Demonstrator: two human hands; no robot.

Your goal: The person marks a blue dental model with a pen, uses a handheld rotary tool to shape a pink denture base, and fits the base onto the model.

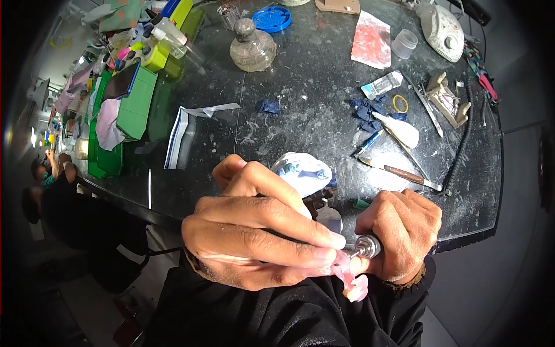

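Note:
My left hand (260, 225) is closed, its fingertips gripping a pink acrylic denture piece (347, 277) with a pale tooth-coloured end. In my closed right hand (404, 231) is a rotary handpiece (368, 247) with a metal nose, pointing left. Its bit reaches the pink piece; whether they touch I cannot tell. My right thumb is close beside the denture piece. Just beyond my left fingers lies a white plaster cast (303, 172) with blue marks, partly hidden by that hand. Dark and whitish pieces between my hands are partly covered.
Right on the dark bench are a brush (370, 143), a wooden-handled knife (404, 175), blue wax scraps (365, 114), an articulator-like holder (447, 101) and a coiled cord (464, 150). A glass burner bottle (252, 49) stands farther back. Green bins (136, 107) line the left; people sit beyond.

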